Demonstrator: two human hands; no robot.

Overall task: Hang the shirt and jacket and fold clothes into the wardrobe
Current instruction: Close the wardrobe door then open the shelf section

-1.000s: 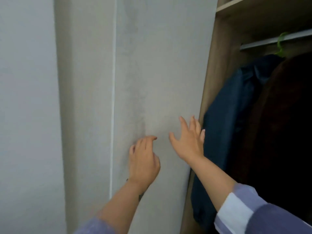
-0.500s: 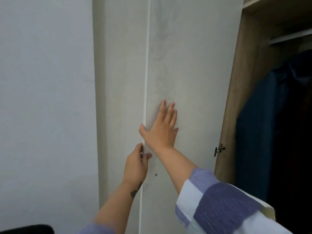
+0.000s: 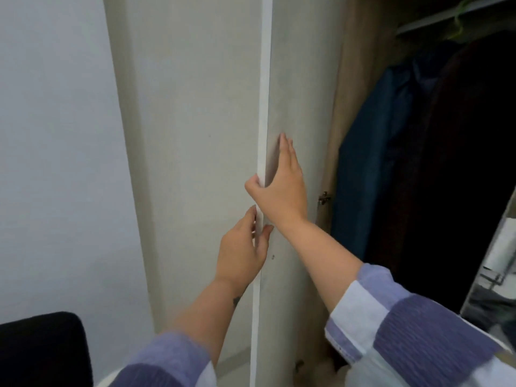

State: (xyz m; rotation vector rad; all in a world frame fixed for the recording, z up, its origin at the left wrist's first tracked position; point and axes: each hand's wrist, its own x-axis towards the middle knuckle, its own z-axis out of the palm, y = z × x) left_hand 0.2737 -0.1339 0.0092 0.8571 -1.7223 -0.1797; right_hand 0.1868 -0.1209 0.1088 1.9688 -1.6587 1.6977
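Both hands are on the front edge of the open wardrobe door (image 3: 296, 93), a pale grey panel seen nearly edge-on with its white edge strip running top to bottom through the middle of the view. The right hand (image 3: 282, 185) grasps that edge: its thumb hooks round the white strip on the left side while its straight fingers lie flat against the door's face on the right. Just below it, the left hand (image 3: 243, 247) takes the same edge, with its fingers on the left side of the strip and its thumb on the right, pinching the panel between them. Both forearms are bare, and each wears a pushed-up sleeve in purple and white blocks. To the right of the door, inside the wardrobe (image 3: 351, 79), a blue jacket (image 3: 371, 163) hangs from the rail (image 3: 446, 19), close beside the wooden side wall, and a darker garment (image 3: 460, 163) hangs just to its right under a green hanger hook (image 3: 459, 19). A small metal hinge (image 3: 324, 197) shows on the wooden wall near the right wrist. A black object (image 3: 42, 350) fills the lower left corner; what it is cannot be told.
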